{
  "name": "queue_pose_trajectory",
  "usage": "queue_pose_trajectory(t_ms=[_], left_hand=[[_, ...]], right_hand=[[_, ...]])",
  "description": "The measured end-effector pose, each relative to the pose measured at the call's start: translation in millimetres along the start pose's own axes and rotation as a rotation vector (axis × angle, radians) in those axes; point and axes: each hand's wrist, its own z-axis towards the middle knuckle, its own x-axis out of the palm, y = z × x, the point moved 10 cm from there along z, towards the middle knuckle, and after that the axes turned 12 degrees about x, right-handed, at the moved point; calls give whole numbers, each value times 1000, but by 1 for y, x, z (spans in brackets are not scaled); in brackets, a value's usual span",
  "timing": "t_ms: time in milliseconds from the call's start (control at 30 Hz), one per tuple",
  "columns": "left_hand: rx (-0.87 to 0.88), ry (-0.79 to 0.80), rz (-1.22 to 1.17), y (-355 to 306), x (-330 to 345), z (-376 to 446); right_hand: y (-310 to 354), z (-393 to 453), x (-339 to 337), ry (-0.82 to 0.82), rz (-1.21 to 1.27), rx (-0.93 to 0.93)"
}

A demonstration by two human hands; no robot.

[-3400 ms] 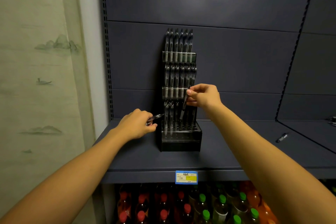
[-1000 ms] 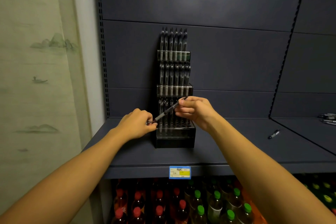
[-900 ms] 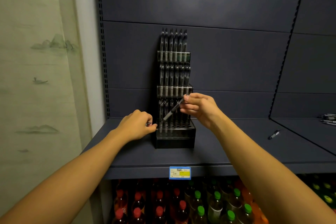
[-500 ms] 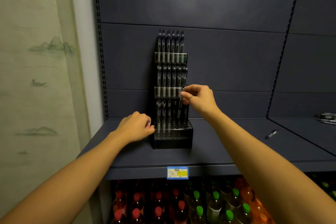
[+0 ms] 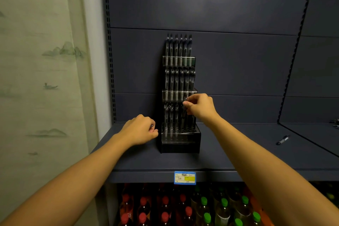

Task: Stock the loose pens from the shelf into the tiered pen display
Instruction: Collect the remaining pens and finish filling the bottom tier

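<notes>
The black tiered pen display [image 5: 180,141] stands on the dark shelf against the back panel, with rows of pens upright in its three tiers. My right hand [image 5: 200,106] pinches the top of a pen [image 5: 184,115] held upright over the lowest tier, right of centre. My left hand [image 5: 140,130] rests curled on the shelf just left of the display base, and a small metallic tip of a pen [image 5: 152,126] pokes out of its fingers.
A loose pen [image 5: 282,140] lies on the shelf [image 5: 238,159] to the right, and more pens [image 5: 335,122] lie at the far right edge. A price label [image 5: 185,177] hangs on the shelf front. Bottles with red and green caps [image 5: 183,207] fill the level below.
My right hand took the pen from my left hand, turned it from slanted to upright and brought it down over the lowest tier. My left hand stayed beside the display base.
</notes>
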Motion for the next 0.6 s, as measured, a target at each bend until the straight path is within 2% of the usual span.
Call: queue_pose_trajectory(t_ms=[100,267,400,600], left_hand=[[3,2,2,0,0,0],[7,-5,-1,-1,0,0],[-7,-13,-47,4,0,-2],[-20,-29,-139,10,4,-1]], right_hand=[[7,2,5,20,-92,-2],[0,1,29,165,-249,43],[-6,1,29,133,-272,69],[-13,0,30,168,-317,147]])
